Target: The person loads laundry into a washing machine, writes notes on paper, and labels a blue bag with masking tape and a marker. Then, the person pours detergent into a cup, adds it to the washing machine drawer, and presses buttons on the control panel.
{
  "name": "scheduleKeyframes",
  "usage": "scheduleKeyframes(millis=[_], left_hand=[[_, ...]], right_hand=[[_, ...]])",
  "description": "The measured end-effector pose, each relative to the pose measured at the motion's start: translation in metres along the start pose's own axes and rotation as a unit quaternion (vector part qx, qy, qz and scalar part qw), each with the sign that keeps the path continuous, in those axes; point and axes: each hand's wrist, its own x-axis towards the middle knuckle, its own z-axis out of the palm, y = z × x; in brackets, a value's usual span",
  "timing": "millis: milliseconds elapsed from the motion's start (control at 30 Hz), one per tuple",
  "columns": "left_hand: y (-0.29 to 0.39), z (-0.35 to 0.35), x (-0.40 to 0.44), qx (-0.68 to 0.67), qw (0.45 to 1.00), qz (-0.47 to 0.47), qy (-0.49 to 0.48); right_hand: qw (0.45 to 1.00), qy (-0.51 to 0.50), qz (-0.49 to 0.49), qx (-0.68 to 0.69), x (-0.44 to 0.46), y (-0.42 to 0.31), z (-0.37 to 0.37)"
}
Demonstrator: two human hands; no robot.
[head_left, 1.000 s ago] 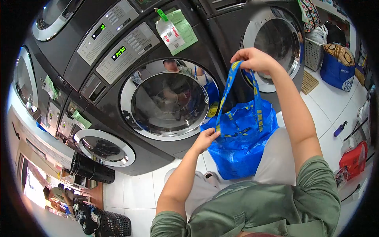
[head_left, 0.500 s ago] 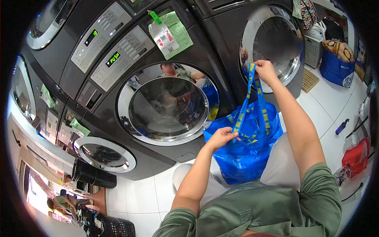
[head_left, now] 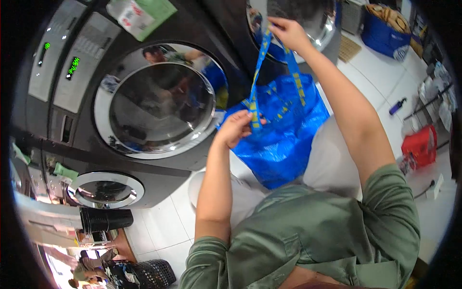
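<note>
A large blue bag (head_left: 284,139) with blue and yellow straps stands between my knees, in front of the dark machines. My right hand (head_left: 288,34) is raised above the bag and pinches the top of a long strap loop (head_left: 260,60). Lower down, at the bag's left rim, my left hand (head_left: 236,127) has its fingers closed on the base of the same strap. Another strap part (head_left: 295,77) runs down to the bag's right side. Just left of the bag is a round machine door (head_left: 161,103), closed.
A second round door (head_left: 301,19) is at the top. Farther right are a filled blue bag (head_left: 385,36), a purple bottle (head_left: 397,106) and a red bag (head_left: 419,147). At the lower left stand black baskets (head_left: 106,219), a laundry-filled basket (head_left: 156,273) and a person (head_left: 86,267) bending over.
The view has shifted, so the machines and bag appear farther left and higher. Both hands still hold the strap, with my right hand raised and the loop stretched longer than a second ago.
</note>
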Motion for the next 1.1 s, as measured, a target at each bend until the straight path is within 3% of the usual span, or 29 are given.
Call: scheduleKeyframes(millis=[67,100,133,200,233,267,333,400,433,467,500,567,667,700,800,833,867,933,1033,1100], left_hand=[[-0.007,-0.007,0.001,0.015,1.0,-0.002,-0.001],[-0.007,-0.007,-0.001,0.015,1.0,0.006,0.008],[-0.006,-0.004,-0.003,0.019,1.0,0.01,0.008],[-0.009,0.002,-0.002,0.015,0.999,0.014,0.035],[-0.001,0.01,-0.005,0.032,0.998,-0.012,0.059],[-0.015,0.001,0.002,0.012,0.998,0.005,0.057],[-0.014,0.003,0.006,0.02,0.998,0.03,0.058],[-0.02,-0.004,0.015,-0.039,0.998,0.019,0.055],[-0.021,-0.008,0.01,-0.044,0.997,0.022,0.051],[-0.022,-0.009,0.013,-0.05,0.997,0.027,0.054],[-0.02,-0.005,0.014,-0.038,0.997,0.009,0.065],[-0.023,-0.01,0.013,-0.017,0.996,-0.021,0.085],[-0.021,-0.021,0.018,-0.02,0.996,-0.025,0.079],[-0.022,-0.026,0.021,-0.019,0.996,-0.01,0.087],[-0.017,-0.032,0.028,-0.03,0.989,-0.029,0.145],[-0.008,-0.041,0.029,-0.064,0.991,-0.086,0.075],[-0.008,-0.049,0.031,-0.072,0.991,-0.086,0.071],[-0.01,-0.049,0.034,-0.091,0.991,-0.082,0.06],[-0.014,-0.042,0.039,-0.079,0.984,-0.09,0.136],[-0.011,-0.027,0.039,-0.087,0.974,-0.11,0.178]], right_hand=[[1.0,0.007,-0.022,-0.01,-0.001,-0.004,0.0],[0.998,-0.041,0.018,0.046,-0.003,-0.015,-0.005],[0.995,-0.072,-0.032,0.057,0.003,-0.011,-0.005],[0.957,-0.262,0.107,0.067,-0.006,-0.044,-0.05],[0.946,-0.286,-0.004,-0.155,-0.01,-0.063,-0.076],[0.937,-0.164,-0.166,-0.262,-0.019,-0.034,-0.078],[0.987,-0.036,-0.108,-0.11,-0.085,-0.031,-0.116],[0.996,-0.022,0.029,0.077,-0.168,-0.013,-0.156],[0.981,0.036,0.144,0.122,-0.224,-0.013,-0.166],[0.976,0.021,0.216,-0.015,-0.282,0.031,-0.172],[0.951,0.007,0.279,-0.135,-0.351,0.067,-0.176],[0.815,-0.103,0.514,-0.248,-0.489,0.114,-0.207],[0.682,-0.017,0.665,-0.304,-0.639,0.129,-0.262],[0.61,0.026,0.714,-0.343,-0.671,0.132,-0.276],[0.536,0.109,0.768,-0.334,-0.736,0.131,-0.316],[0.512,0.14,0.783,-0.325,-0.752,0.134,-0.319],[0.489,0.172,0.794,-0.318,-0.764,0.14,-0.322],[0.503,0.183,0.785,-0.311,-0.753,0.125,-0.309],[0.54,0.176,0.742,-0.356,-0.729,0.118,-0.296],[0.481,0.258,0.754,-0.364,-0.712,0.139,-0.3]])
